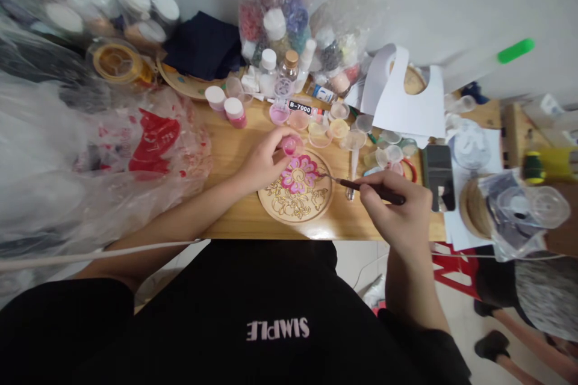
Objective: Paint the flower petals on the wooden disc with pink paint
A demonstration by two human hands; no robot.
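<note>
A round wooden disc (295, 189) with gold outlines and a pink-filled flower lies on the wooden table (235, 150) in front of me. My left hand (264, 159) pinches a small cup of pink paint (289, 144) at the disc's upper left rim. My right hand (397, 204) grips a dark-handled brush (361, 185), its thin tip reaching toward the disc's right edge near the flower.
Several small paint cups (320, 129), pink-capped jars (235, 111), bottles and a B-7000 glue tube (300, 108) crowd the table's back. Plastic bags (112, 150) fill the left. A white paper cutout (401, 99), a phone (438, 174) and containers lie right. Another person's legs (519, 313) show lower right.
</note>
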